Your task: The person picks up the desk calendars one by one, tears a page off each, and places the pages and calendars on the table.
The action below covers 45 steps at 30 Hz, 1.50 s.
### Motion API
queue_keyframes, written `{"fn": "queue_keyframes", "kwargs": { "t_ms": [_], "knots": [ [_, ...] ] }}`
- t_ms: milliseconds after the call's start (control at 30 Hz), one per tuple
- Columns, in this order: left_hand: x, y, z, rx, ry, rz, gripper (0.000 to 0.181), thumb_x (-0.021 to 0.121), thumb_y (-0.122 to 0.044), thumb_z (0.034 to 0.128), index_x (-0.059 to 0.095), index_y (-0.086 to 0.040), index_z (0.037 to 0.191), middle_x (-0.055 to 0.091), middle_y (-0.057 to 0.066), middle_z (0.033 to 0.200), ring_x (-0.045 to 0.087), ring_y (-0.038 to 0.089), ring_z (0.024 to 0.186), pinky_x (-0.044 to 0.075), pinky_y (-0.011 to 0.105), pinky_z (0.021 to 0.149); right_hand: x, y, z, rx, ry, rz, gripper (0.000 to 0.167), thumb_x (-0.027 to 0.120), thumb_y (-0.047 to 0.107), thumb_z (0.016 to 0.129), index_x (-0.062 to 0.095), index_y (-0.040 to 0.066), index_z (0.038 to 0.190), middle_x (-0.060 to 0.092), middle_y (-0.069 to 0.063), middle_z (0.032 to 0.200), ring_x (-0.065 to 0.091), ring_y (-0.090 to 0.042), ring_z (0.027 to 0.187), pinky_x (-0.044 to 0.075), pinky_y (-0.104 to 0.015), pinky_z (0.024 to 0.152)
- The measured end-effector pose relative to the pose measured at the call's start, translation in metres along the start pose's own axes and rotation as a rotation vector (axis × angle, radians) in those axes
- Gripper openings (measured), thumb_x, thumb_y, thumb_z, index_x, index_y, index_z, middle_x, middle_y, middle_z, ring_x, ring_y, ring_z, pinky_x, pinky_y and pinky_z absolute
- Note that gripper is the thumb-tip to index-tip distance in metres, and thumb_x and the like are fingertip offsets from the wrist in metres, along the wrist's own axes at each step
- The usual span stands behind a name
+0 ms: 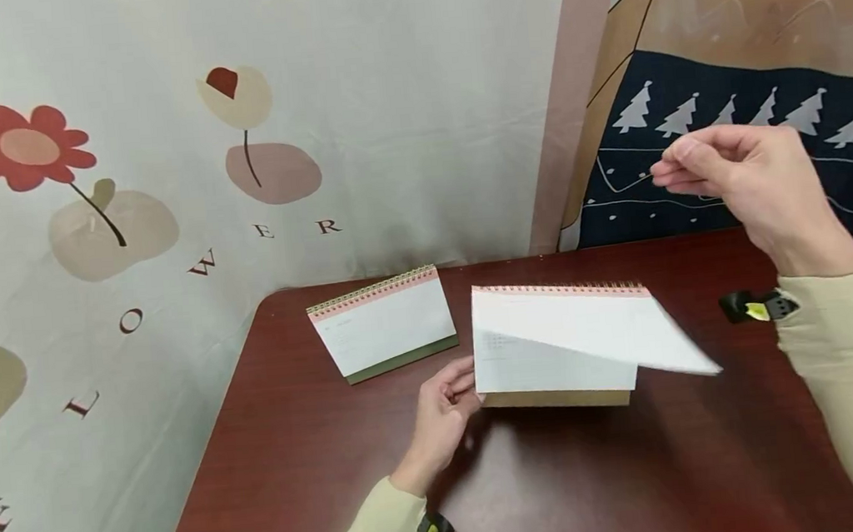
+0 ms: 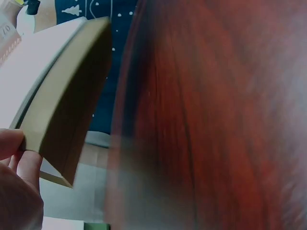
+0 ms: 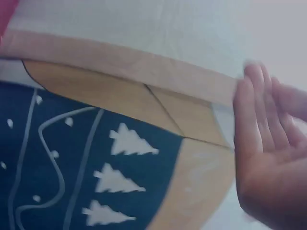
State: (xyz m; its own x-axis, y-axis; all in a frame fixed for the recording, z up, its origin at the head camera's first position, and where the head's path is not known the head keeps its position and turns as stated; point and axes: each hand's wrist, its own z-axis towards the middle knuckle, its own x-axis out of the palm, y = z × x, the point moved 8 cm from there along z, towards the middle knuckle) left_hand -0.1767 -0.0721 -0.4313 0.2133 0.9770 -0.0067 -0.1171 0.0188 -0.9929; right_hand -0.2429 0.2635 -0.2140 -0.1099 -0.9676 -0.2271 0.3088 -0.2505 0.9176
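Note:
A spiral-bound desk calendar (image 1: 555, 373) with a tan base stands on the table, one white page (image 1: 676, 334) lifted and slanting off its right side. My left hand (image 1: 442, 415) pinches the lower left corner of this calendar; in the left wrist view the thumb and fingers of that hand (image 2: 21, 182) hold the edge of the tan base (image 2: 62, 96). Up to the right, above the calendar and apart from it, is my right hand (image 1: 754, 182), fingers bent toward the thumb, with nothing seen between them. The right wrist view shows this hand (image 3: 268, 143) with its fingers extended.
A second spiral calendar (image 1: 389, 323) with a green base stands to the left on the dark red table (image 1: 298, 443). Behind are a pale curtain (image 1: 416, 133) with flower prints and a dark blue cloth (image 1: 630, 183) with white trees.

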Motion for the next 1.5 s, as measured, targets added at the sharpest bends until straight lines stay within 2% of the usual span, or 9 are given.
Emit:
{"fn": "queue_keyframes", "kwargs": {
  "t_ms": [167,333,467,700,767,967,1133,1267,1500],
  "knots": [
    [0.001,-0.003,0.0,-0.001,-0.006,-0.003,0.049,0.056,0.02,0.0866,0.056,0.015,0.136,0.067,0.033,0.121,0.069,0.031,0.11,0.055,0.022,0.083,0.02,0.024,-0.019,-0.082,0.059,-0.404,0.027,0.065,0.031,0.103,0.078,0.011,0.116,0.078,0.008,0.098,0.069,0.006,0.089,0.047,-0.006,0.081],
    [0.003,0.001,0.003,-0.037,-0.033,-0.05,0.052,0.055,0.02,0.0853,0.054,0.016,0.137,0.067,0.034,0.12,0.07,0.023,0.104,0.055,0.022,0.081,0.054,0.046,-0.045,-0.323,0.089,-0.587,0.012,0.072,0.023,0.099,0.081,0.018,0.105,0.078,0.005,0.095,0.066,0.008,0.083,0.046,-0.006,0.075],
    [0.005,0.0,0.004,-0.039,-0.032,-0.089,0.053,0.055,0.018,0.0857,0.053,0.016,0.138,0.066,0.034,0.122,0.07,0.021,0.104,0.056,0.024,0.082,0.078,0.05,-0.07,-0.508,0.16,-0.622,0.024,0.083,0.02,0.09,0.079,0.017,0.113,0.077,0.004,0.104,0.07,-0.006,0.091,0.044,-0.007,0.084],
    [0.006,-0.006,0.007,-0.043,-0.038,-0.12,0.055,0.055,0.019,0.0836,0.051,0.017,0.139,0.065,0.036,0.122,0.07,0.016,0.101,0.056,0.025,0.083,0.109,0.048,-0.106,-0.704,0.26,-0.657,0.076,0.065,0.07,0.087,0.068,0.01,0.132,0.072,-0.005,0.125,0.068,-0.023,0.111,0.056,-0.038,0.091],
    [0.006,-0.007,0.007,-0.041,-0.041,-0.127,0.056,0.055,0.019,0.084,0.05,0.017,0.139,0.065,0.036,0.123,0.07,0.015,0.101,0.056,0.025,0.083,0.117,0.047,-0.111,-0.749,0.286,-0.676,0.076,0.063,0.071,0.088,0.068,0.009,0.132,0.071,-0.005,0.127,0.067,-0.024,0.113,0.057,-0.048,0.088],
    [0.006,-0.007,0.008,-0.05,-0.043,-0.141,0.058,0.053,0.021,0.0824,0.049,0.018,0.14,0.064,0.037,0.123,0.069,0.013,0.099,0.055,0.024,0.084,0.129,0.045,-0.118,-0.842,0.315,-0.659,0.059,0.057,0.06,0.098,0.073,0.008,0.121,0.071,-0.005,0.126,0.068,-0.021,0.113,0.059,-0.045,0.084],
    [0.004,-0.006,0.008,-0.041,-0.059,-0.126,0.057,0.053,0.022,0.0813,0.051,0.017,0.138,0.065,0.036,0.122,0.07,0.017,0.101,0.056,0.025,0.085,0.126,0.049,-0.114,-0.848,0.273,-0.62,0.055,0.045,0.053,0.106,0.078,0.009,0.111,0.077,-0.002,0.113,0.073,-0.017,0.101,0.059,-0.039,0.079],
    [0.001,-0.004,0.008,-0.033,-0.077,-0.094,0.054,0.054,0.022,0.0816,0.055,0.016,0.136,0.067,0.034,0.122,0.071,0.024,0.105,0.056,0.025,0.084,0.115,0.054,-0.103,-0.787,0.218,-0.575,0.042,0.054,0.043,0.107,0.08,0.01,0.108,0.078,0.0,0.101,0.072,-0.012,0.086,0.058,-0.028,0.075],
    [0.002,-0.003,0.006,-0.003,-0.079,-0.021,0.05,0.053,0.023,0.0829,0.057,0.017,0.133,0.068,0.033,0.121,0.07,0.017,0.098,0.056,0.02,0.078,0.078,0.052,-0.061,-0.413,0.011,-0.623,0.01,0.075,0.009,0.095,0.08,0.009,0.103,0.075,-0.002,0.086,0.06,-0.014,0.069,0.042,-0.01,0.063]
  ]
}}
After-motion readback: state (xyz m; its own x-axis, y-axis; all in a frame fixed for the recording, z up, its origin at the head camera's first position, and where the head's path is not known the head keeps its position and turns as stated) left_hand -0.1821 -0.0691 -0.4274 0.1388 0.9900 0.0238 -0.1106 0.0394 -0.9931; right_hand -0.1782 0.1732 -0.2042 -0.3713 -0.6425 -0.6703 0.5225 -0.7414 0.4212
